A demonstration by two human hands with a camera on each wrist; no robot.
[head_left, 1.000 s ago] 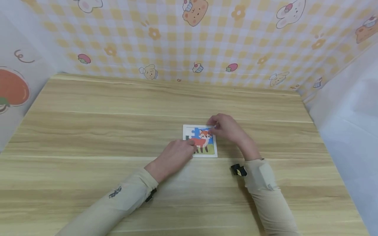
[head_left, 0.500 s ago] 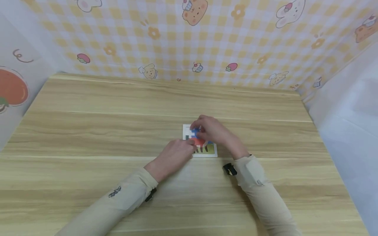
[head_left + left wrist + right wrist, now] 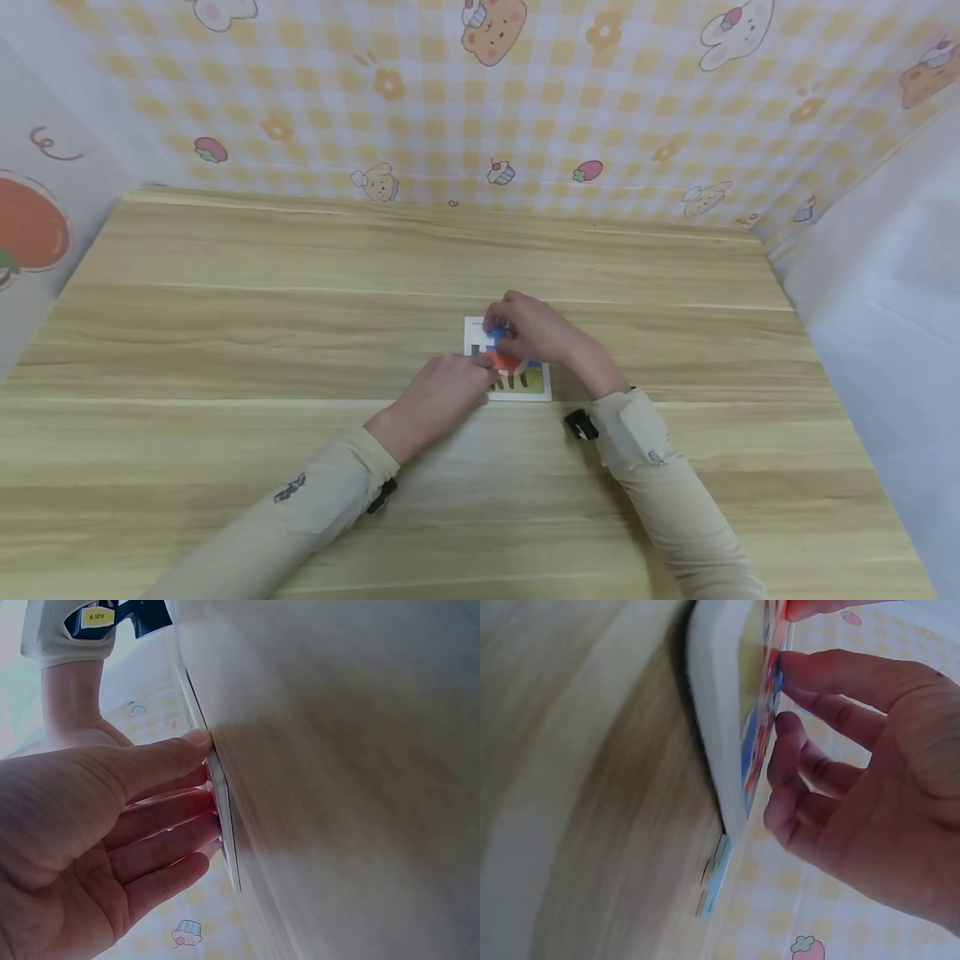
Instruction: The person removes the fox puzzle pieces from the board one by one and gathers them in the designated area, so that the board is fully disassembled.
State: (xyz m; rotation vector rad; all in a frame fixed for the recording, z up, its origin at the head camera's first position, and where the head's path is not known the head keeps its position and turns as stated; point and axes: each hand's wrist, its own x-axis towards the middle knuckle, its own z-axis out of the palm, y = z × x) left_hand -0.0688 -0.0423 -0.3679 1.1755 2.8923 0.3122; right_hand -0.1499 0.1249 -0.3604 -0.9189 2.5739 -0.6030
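Apparently to steady the fox jigsaw [image 3: 532, 382] on the wood-grain tabletop [image 3: 300, 333], the left hand [image 3: 444, 390] rests loose-fingered against it; the right hand [image 3: 538, 328], nearly closed, pinches a blue puzzle piece [image 3: 497, 333].

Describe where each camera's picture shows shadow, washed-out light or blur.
Head: soft shadow beside the right sleeve, pale sheen on the table; left wrist: washed-out upper left, blurred table grain; right wrist: smeared table grain, soft near edge on the puzzle.
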